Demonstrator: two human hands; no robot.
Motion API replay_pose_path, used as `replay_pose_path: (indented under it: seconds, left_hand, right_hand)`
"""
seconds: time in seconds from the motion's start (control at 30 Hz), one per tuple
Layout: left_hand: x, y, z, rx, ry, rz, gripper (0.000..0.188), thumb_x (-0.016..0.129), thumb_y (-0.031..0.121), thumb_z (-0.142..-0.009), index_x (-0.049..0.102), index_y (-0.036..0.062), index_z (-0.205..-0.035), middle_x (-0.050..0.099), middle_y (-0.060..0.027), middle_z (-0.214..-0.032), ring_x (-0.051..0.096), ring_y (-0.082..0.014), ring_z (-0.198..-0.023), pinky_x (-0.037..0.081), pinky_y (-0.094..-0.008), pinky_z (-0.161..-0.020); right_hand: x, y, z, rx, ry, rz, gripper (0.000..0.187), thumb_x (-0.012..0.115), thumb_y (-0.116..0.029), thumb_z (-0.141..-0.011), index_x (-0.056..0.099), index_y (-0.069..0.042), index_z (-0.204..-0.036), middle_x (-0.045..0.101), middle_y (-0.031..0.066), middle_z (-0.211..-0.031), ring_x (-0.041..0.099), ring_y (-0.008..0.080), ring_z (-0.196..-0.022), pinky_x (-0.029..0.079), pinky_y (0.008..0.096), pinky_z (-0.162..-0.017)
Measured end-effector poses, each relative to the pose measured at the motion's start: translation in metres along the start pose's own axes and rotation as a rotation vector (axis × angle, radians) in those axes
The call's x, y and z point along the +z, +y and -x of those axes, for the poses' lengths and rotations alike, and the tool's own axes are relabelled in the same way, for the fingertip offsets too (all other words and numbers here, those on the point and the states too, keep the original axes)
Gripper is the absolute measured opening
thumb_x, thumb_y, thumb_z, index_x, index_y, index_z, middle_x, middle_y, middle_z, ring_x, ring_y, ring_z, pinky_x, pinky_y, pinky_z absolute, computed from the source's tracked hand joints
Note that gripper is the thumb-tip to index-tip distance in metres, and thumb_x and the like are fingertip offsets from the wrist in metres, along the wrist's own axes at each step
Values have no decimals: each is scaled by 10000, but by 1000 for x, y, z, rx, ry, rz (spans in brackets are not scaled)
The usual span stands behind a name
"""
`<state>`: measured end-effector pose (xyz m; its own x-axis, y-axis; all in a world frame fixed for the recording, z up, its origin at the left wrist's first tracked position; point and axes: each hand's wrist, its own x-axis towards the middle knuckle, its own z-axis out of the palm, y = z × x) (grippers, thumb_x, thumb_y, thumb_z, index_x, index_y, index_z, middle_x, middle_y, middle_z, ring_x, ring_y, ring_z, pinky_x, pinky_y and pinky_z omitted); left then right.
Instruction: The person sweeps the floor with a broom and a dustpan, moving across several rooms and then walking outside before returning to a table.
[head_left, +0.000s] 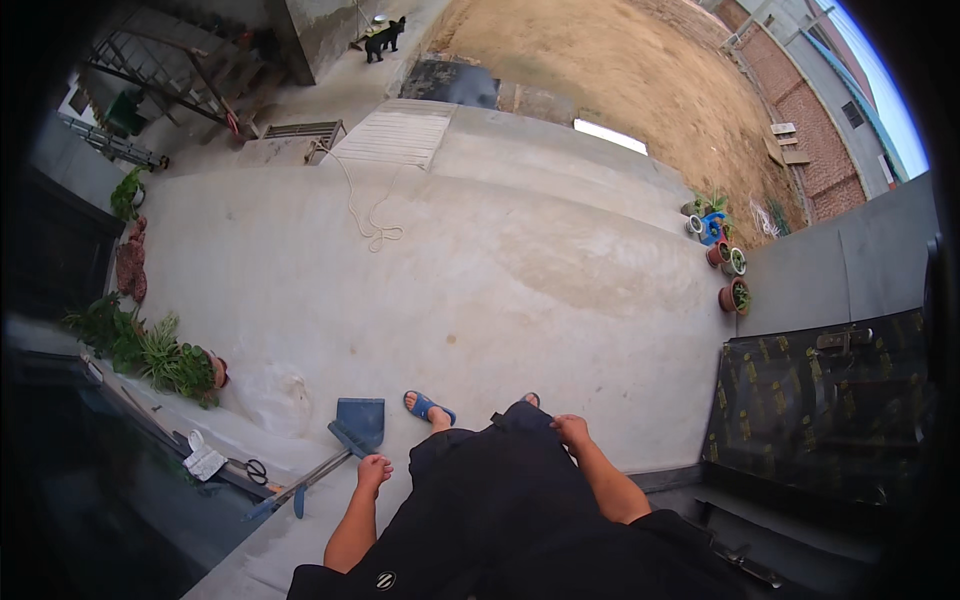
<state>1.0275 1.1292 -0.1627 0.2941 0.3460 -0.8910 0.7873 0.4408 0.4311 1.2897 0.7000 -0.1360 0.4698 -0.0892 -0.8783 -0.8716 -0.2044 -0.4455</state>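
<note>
My left hand [375, 471] hangs at my left side, its fingers curled closed with nothing showing in them. Just beyond it, a blue dustpan [362, 420] and a blue broom head [348, 437] are on the concrete. Their long handles [312, 478] lie slanting toward the lower left, close beside the hand. My right hand [573, 431] is at the edge of my dark shorts [525, 422], fingertips closed against the cloth. A blue slipper [430, 408] shows on my left foot; the right foot is mostly hidden by the shorts.
Potted plants [160, 350] line the left wall, near scissors [256, 470] and a white cloth-like item [204, 458] on a ledge. Rope [380, 236] lies ahead. A black dog [384, 40] stands far off. Flowerpots [734, 296] and a dark wrapped door [820, 405] are right.
</note>
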Motion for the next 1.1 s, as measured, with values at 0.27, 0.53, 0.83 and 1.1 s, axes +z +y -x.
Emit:
replay_pose_path:
  seconds: [0.27,0.53,0.83,1.1]
  left_hand:
    - [123,24,21,12,41,-192,151,553,180,-889,589,61,-975,634,-56,-854,640,-152,-690,543,-281,-557]
    - [390,83,41,309,-155,-692,130,599,137,-851,616,23,-910,611,-60,-786,592,-152,-673,521,-307,-560]
    - [649,159,66,262,-454,-979,197,570,156,-877,573,28,-1027,622,-59,-891,633,-159,-752,521,-279,-611]
    - [853,161,55,128,-502,-1256,159,550,159,-879,564,31,-973,625,-77,-841,639,-193,-706,527,-309,-599]
  right_hand:
    - [-126,13,-11,-249,-2,170,177,614,-181,-841,663,-25,-910,657,47,-732,555,120,-624,455,262,-621]
    - [-361,152,-6,154,313,-758,116,565,-179,-882,553,-102,-967,536,15,-646,395,80,-419,278,228,-339]
    - [-421,274,15,358,640,-1298,81,582,-130,-873,583,-83,-940,565,32,-645,462,103,-465,373,258,-397]
    - [-412,242,-27,-29,753,-926,163,584,-184,-873,605,-31,-926,620,44,-738,589,233,-629,482,341,-600]
